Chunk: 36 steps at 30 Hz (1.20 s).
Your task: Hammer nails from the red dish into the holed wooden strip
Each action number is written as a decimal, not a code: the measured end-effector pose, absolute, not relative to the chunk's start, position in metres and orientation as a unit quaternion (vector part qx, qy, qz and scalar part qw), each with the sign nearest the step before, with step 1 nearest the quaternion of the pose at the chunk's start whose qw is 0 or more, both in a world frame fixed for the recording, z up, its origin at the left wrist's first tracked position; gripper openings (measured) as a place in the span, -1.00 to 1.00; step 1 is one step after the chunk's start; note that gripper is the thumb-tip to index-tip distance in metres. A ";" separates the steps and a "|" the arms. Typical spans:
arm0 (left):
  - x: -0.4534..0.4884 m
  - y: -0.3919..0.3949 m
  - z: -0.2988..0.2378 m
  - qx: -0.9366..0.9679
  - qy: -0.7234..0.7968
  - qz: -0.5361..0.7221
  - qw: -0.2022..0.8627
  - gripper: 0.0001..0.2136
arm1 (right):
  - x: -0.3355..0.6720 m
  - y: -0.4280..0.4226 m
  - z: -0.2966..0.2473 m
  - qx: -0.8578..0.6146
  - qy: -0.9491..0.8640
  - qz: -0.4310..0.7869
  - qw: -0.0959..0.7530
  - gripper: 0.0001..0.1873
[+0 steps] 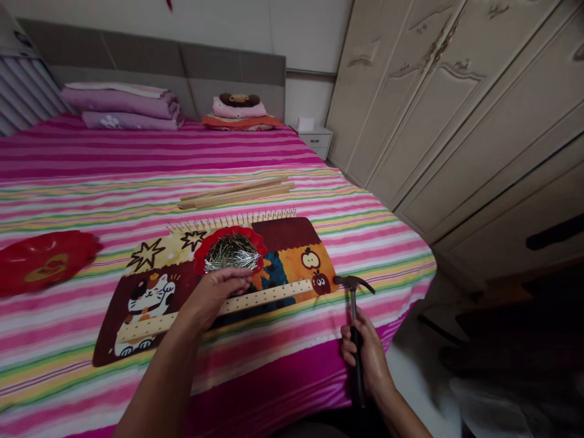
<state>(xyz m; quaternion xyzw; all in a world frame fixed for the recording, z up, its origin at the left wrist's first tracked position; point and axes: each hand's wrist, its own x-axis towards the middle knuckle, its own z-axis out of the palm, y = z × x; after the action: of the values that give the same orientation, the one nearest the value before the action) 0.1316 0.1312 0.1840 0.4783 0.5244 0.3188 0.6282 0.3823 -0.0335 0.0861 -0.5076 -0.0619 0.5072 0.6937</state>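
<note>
My right hand (367, 350) is wrapped round the dark handle of a claw hammer (354, 283), whose head lies by the mat's right edge. At the front rim of a red scalloped bowl (261, 244), my left hand (214, 295) has its fingers pressed together; anything in them is too small to make out. The bowl holds a heap of thin metal nails (232, 249). Under my left hand and wrist runs a pale wooden strip (269, 295) dotted with small holes. Behind the bowl, a second strip (182, 232) carries a row of upright nails.
A patterned mat (292, 232) lies beneath these things on a striped bed (374, 237). Several bare wooden strips (237, 194) lie farther back. To the left is a red plate (45, 261). Folded bedding (123, 106) sits by the headboard; a wardrobe (410, 91) stands right.
</note>
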 end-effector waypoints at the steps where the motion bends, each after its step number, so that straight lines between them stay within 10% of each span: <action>1: 0.134 0.129 0.184 0.483 0.521 0.312 0.631 -0.66 | 0.382 -0.033 0.086 -0.507 -0.061 0.508 0.694 -0.53; 36: 0.183 0.116 0.135 0.494 0.554 0.353 0.570 -0.75 | 0.385 -0.033 0.086 -0.508 -0.056 0.511 0.692 -0.50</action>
<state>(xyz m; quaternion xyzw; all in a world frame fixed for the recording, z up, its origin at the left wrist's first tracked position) 0.1833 0.1156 0.1355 0.4942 0.5537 0.3529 0.5698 0.3850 -0.0328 0.0857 -0.5078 -0.0558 0.5107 0.6916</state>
